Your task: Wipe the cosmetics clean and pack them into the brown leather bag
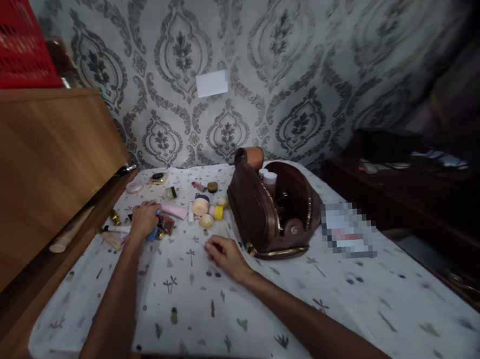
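Note:
My left hand (145,219) reaches into a spread of cosmetics at the left of the table, fingers bent downward over a small blue item (152,234) whose kind I cannot make out. Close by lie a pink tube (174,210) and a brown flat palette (167,225). My right hand (227,257) rests low over the cloth with its fingers curled together, and nothing shows in them. Just to its right stands a brown leather toiletry bag (252,211), unzipped and gaping, with white-capped bottles (270,181) inside. A peach jar (201,205) and a yellow-banded bottle (217,211) sit between the hands.
A patterned white cloth (216,322) covers the table. Farther back are a gold compact (157,177) and a round clear container (134,186). A wooden cabinet (40,175) bounds the left, carrying a red basket (12,47). A blurred-out packet (348,231) lies right of the bag.

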`<control>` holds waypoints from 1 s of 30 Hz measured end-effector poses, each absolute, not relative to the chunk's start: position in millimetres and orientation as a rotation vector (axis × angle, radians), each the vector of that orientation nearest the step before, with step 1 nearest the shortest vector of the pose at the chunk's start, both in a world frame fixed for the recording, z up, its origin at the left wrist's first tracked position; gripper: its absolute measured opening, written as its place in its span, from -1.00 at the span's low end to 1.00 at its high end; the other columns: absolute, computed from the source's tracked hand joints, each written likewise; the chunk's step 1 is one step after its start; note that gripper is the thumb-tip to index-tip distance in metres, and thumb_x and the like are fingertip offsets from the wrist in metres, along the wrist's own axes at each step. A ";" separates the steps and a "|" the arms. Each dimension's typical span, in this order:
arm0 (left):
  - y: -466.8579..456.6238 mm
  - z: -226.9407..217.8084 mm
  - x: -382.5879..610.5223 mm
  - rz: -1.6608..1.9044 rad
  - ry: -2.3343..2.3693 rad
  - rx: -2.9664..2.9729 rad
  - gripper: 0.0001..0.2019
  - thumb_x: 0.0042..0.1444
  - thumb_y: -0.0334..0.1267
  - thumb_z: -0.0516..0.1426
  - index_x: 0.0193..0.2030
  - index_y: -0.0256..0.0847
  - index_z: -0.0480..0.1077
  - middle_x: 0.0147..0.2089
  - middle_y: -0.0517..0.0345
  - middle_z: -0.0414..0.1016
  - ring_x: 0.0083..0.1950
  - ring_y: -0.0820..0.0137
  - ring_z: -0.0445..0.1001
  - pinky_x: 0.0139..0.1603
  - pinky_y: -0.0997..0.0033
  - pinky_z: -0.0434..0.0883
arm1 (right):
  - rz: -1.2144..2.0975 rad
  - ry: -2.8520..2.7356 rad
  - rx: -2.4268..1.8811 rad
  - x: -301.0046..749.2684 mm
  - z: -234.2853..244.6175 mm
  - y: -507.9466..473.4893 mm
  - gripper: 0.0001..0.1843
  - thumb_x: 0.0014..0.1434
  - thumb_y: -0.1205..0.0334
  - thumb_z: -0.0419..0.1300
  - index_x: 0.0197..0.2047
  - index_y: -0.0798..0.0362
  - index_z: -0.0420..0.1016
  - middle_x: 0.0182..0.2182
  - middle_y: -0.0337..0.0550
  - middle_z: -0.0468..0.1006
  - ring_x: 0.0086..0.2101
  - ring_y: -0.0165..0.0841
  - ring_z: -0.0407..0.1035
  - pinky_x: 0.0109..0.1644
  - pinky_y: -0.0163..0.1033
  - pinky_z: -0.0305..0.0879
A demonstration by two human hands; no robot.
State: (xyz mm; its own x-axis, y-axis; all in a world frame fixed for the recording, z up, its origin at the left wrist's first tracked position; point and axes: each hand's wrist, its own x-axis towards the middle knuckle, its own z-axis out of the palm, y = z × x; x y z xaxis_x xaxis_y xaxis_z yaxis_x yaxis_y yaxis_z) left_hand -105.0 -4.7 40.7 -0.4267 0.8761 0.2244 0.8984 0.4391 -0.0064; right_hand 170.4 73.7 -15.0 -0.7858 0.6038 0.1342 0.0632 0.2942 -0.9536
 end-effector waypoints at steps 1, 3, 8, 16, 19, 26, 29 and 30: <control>-4.2 42.9 -103.1 -0.184 -2.474 -1.589 -0.65 -0.02 -0.53 -0.01 -0.21 -0.16 0.51 0.00 -0.05 0.54 0.13 0.04 0.37 0.05 0.03 0.30 | 1.508 -2.089 -0.593 170.2 -15.4 73.3 -0.75 0.22 0.16 0.08 -0.46 0.06 0.33 -0.60 -0.29 0.39 -0.58 -0.48 0.19 -0.47 -0.38 0.10; -2.7 47.0 -99.7 -0.219 -2.430 -1.657 -0.64 -0.05 -0.54 -0.02 -0.22 -0.17 0.49 -0.02 -0.05 0.54 0.12 0.05 0.38 0.04 0.07 0.32 | 1.511 -2.073 -0.593 169.6 -16.5 72.6 -0.78 0.21 0.20 0.09 -0.46 0.06 0.35 -0.60 -0.30 0.40 -0.58 -0.48 0.21 -0.47 -0.38 0.11; 4.8 55.7 -88.8 -0.524 -2.236 -1.904 -0.65 -0.17 -0.50 -0.03 -0.29 -0.14 0.46 -0.13 0.03 0.52 0.06 0.14 0.40 0.10 0.16 0.33 | 1.509 -2.014 -0.598 168.9 -20.7 72.8 -0.89 0.19 0.26 0.13 -0.36 0.07 0.43 -0.59 -0.31 0.40 -0.54 -0.46 0.29 -0.47 -0.40 0.17; 18.4 69.9 -27.4 -1.711 -2.088 -2.202 -0.84 -0.06 -0.22 0.13 -0.32 -0.16 0.47 -0.13 0.03 0.55 0.00 0.11 0.48 0.13 0.14 0.37 | 1.404 -1.915 -0.369 173.9 -20.2 74.9 -0.25 0.20 0.16 0.18 0.40 -0.01 0.03 0.29 0.10 0.21 0.11 -0.21 0.36 -0.19 -0.27 0.47; 24.4 61.3 6.2 -2.261 -2.147 -2.169 -0.79 -0.11 -0.13 0.26 -0.33 -0.16 0.45 -0.14 0.02 0.57 -0.02 0.05 0.52 0.05 0.11 0.45 | 1.334 -1.868 -0.301 178.6 -14.6 75.0 -0.20 0.27 0.13 0.13 0.47 -0.04 -0.15 0.40 0.07 -0.01 0.31 -0.18 0.11 0.11 -0.13 0.42; 28.5 40.7 36.1 -2.209 -2.419 -1.996 -0.75 -0.15 -0.11 0.23 -0.29 -0.10 0.49 -0.23 0.05 0.58 -0.13 0.07 0.54 -0.04 0.13 0.51 | 1.197 -1.814 -0.380 186.1 -9.3 75.1 -0.44 0.31 0.13 0.11 0.33 0.02 0.17 0.22 0.03 0.33 0.23 -0.23 0.21 0.35 -0.05 0.11; 29.2 38.3 22.8 -1.922 -2.454 -2.028 -0.67 -0.12 -0.05 0.20 -0.22 -0.15 0.50 -0.23 0.04 0.58 -0.16 0.10 0.52 -0.09 0.15 0.51 | 1.264 -1.741 -0.384 184.7 -8.2 75.4 -0.48 0.25 0.13 0.18 0.25 0.04 0.27 0.13 -0.02 0.42 0.15 -0.24 0.31 0.26 -0.11 0.21; 29.9 38.1 17.2 -1.872 -2.450 -1.974 -0.64 -0.09 -0.02 0.19 -0.18 -0.18 0.49 -0.22 0.04 0.57 -0.17 0.12 0.52 -0.12 0.17 0.51 | 1.282 -1.726 -0.387 184.5 -7.2 75.4 -0.49 0.24 0.13 0.20 0.23 0.04 0.30 0.09 -0.05 0.46 0.10 -0.25 0.34 0.22 -0.14 0.25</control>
